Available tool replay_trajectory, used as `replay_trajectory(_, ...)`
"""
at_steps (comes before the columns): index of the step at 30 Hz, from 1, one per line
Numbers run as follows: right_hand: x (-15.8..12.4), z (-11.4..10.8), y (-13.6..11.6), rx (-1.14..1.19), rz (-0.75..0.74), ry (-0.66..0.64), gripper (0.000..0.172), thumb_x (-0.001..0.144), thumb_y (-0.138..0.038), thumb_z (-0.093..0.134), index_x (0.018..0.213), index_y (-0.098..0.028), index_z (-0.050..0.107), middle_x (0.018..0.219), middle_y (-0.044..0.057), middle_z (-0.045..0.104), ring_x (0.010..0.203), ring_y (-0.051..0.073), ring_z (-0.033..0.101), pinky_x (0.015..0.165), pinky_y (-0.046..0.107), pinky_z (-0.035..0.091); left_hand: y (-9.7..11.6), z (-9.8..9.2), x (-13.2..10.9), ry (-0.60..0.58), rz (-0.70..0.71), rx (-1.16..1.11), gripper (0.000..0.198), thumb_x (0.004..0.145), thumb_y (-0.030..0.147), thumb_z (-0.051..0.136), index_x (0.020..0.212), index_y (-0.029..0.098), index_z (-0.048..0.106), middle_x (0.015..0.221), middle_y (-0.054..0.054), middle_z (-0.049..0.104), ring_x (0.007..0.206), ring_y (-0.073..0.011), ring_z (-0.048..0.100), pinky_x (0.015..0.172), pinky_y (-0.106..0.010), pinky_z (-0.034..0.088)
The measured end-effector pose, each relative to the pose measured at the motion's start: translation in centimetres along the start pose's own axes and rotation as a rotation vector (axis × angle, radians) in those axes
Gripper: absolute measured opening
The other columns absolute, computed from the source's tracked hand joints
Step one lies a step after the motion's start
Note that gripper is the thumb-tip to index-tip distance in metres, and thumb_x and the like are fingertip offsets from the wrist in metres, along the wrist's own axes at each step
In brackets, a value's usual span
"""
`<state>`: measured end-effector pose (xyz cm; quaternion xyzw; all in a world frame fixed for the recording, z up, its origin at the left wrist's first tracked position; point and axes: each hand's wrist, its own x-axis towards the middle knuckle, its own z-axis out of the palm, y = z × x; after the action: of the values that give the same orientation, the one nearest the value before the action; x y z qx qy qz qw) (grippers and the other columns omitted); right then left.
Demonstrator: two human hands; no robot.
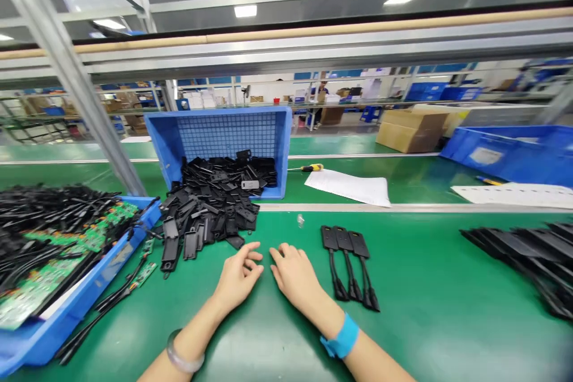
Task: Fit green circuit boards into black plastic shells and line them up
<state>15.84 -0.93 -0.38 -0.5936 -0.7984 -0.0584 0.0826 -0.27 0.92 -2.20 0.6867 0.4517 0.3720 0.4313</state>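
The left hand's (239,274) fingers are loosely curling, the thumb standing a little apart, and they are gripping nothing visible. The right hand (293,274) is facing palm down, its fingers gently bending and slightly spreading; whether anything is lying beneath them I cannot tell. The 2 hands' fingertips are pointing towards each other without touching. Beyond the left fingers, black casings (219,191) are spreading from a tipped blue bin (224,110). Right of the right fingers, 3 cabled black units (344,240) are lying side by side. Left of the left fingers, 2 cabled circuit boards (143,275) are resting beside a blue tray (111,271).
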Motion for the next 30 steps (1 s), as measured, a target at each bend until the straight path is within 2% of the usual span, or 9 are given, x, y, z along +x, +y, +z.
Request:
replay_trajectory(4,-0.4,1.7,-0.1,0.049,-0.128,0.022,0.025,0.087,-0.014,0.050,0.109,-0.015,0.062,0.096,0.011,0.063,0.086,0.025,0.059,0.077,0.034,0.043,1.7,-3.3,0.1,0.087,0.052,0.484,0.042,0.078,0.016,0.054,0.120,0.020,0.051,0.104,-0.007,0.062,0.081,-0.0139,0.060,0.068,-0.022,0.050)
replay_trajectory(8,-0.1,3.5,1.1,0.082,-0.191,0.093,0.026,0.088,-0.016,0.046,0.108,-0.016,0.063,0.092,0.011,0.064,0.079,0.024,0.062,0.072,0.034,0.044,3.3,-9.1,-2.0,0.150,-0.164,1.020,0.027,0.080,0.016,0.054,0.106,0.020,0.057,0.105,-0.009,0.062,0.097,-0.0207,0.060,0.085,-0.031,0.047)
replay_trajectory(13,-0.3,3.7,0.6,0.074,-0.221,0.102,0.024,0.088,-0.017,0.048,0.105,-0.015,0.065,0.087,0.010,0.064,0.078,0.025,0.062,0.070,0.036,0.044,1.9,-15.5,-7.0,0.340,-0.490,1.218,0.027,0.080,0.003,0.041,0.103,0.006,0.055,0.098,-0.025,0.061,0.095,-0.0319,0.061,0.078,-0.044,0.048)
replay_trajectory(17,-0.5,2.8,-0.2,0.088,-0.245,0.080,0.023,0.087,-0.015,0.049,0.103,-0.016,0.066,0.087,0.009,0.065,0.080,0.026,0.062,0.069,0.036,0.045,-0.3,-18.2,-9.4,0.368,-0.566,1.252,0.026,0.081,0.005,0.042,0.102,0.009,0.056,0.091,-0.018,0.064,0.087,-0.0286,0.063,0.076,-0.040,0.048)
replay_trajectory(21,-0.7,1.9,-0.4,0.151,-0.230,0.028,0.025,0.088,-0.015,0.047,0.105,-0.015,0.066,0.089,0.010,0.065,0.083,0.027,0.061,0.071,0.038,0.045,-0.6,-19.0,-9.7,0.440,-0.502,1.238,0.027,0.081,0.009,0.043,0.102,0.012,0.060,0.100,-0.015,0.062,0.092,-0.0258,0.062,0.081,-0.035,0.047)
replay_trajectory(24,-0.8,1.5,-0.5,0.363,-0.198,0.012,0.028,0.087,-0.018,0.043,0.103,-0.015,0.066,0.093,0.012,0.065,0.088,0.029,0.060,0.076,0.041,0.045,0.9,-18.7,-9.7,0.520,-0.406,1.205,0.029,0.084,0.014,0.040,0.103,0.012,0.061,0.101,-0.013,0.059,0.088,-0.0221,0.062,0.082,-0.033,0.047)
replay_trajectory(26,-1.0,1.5,-1.1,0.653,-0.190,-0.034,0.027,0.087,-0.023,0.043,0.100,-0.016,0.067,0.095,0.011,0.065,0.089,0.028,0.060,0.080,0.041,0.045,2.6,-17.6,-10.0,0.590,-0.248,1.068,0.026,0.083,0.018,0.042,0.100,0.014,0.061,0.094,-0.009,0.060,0.082,-0.0195,0.061,0.079,-0.032,0.048)
replay_trajectory(28,-1.2,1.4,-2.0,1.042,-0.148,-0.185,0.030,0.087,-0.036,0.047,0.102,-0.017,0.064,0.097,0.011,0.066,0.090,0.027,0.060,0.080,0.041,0.047,4.4,-15.7,-10.2,0.594,-0.085,0.786,0.022,0.082,0.023,0.047,0.096,0.015,0.061,0.087,-0.006,0.060,0.075,-0.0173,0.060,0.073,-0.029,0.049)
replay_trajectory(30,-1.4,1.4,-3.1,1.473,-0.028,-0.385,0.046,0.082,-0.051,0.055,0.113,-0.017,0.057,0.102,0.011,0.065,0.097,0.027,0.060,0.081,0.040,0.048,5.8,-13.4,-10.1,0.422,-0.039,0.485,0.023,0.081,0.028,0.051,0.099,0.016,0.060,0.086,-0.005,0.062,0.072,-0.0156,0.061,0.066,-0.025,0.049)
